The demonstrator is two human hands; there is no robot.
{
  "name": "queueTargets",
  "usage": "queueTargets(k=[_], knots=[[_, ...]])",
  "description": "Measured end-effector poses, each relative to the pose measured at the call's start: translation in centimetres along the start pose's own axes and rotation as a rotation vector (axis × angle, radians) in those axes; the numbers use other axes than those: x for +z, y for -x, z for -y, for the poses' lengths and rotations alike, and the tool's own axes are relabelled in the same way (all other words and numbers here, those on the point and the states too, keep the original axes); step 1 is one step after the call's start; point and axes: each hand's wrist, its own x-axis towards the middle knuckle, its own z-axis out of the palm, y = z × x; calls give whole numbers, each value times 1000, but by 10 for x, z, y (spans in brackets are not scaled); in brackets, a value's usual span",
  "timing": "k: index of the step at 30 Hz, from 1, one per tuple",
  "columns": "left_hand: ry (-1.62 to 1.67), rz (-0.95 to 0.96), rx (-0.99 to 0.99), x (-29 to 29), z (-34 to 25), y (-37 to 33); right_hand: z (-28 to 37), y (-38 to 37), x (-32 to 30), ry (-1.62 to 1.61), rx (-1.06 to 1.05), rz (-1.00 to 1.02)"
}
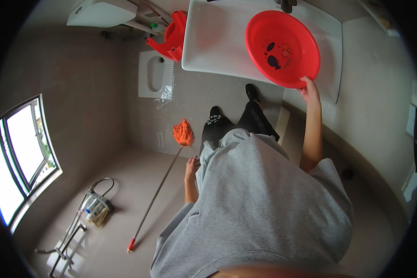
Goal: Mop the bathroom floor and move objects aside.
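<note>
My right hand [310,91] grips the near right rim of a round red plastic basin [297,39], thumb over the edge and fingers beneath. The basin is tilted over the wide white sink [215,41], with a dark and pale cartoon print inside its bottom. Whether it rests on the sink's front edge cannot be made out. A metal faucet [287,4] stands just behind the basin. My left hand [192,167] hangs low beside my thigh, fingers loosely parted and holding nothing, partly hidden by my grey shirt.
An orange-headed mop [182,133] with a long metal handle leans left of me. Further left are a squat toilet [155,76], a red plastic bucket [175,37] and a white cistern [102,13]. A shower fitting [69,241] and a window [25,143] are on the wall.
</note>
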Motion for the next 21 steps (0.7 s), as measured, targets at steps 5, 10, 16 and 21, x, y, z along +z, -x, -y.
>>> queueTargets(k=[5, 10, 16, 21], knots=[[-301, 75, 62, -39, -97, -34, -53, 65, -24, -89, -89, -205], [-483, 306, 365, 4, -194, -71, -96, 150, -48, -151, -86, -296], [-628, 715, 426, 125, -234, -16, -236, 241, -115, -223, -71, -406], [-756, 902, 243, 226, -188, 40, -310, 274, -110, -302, -87, -458]])
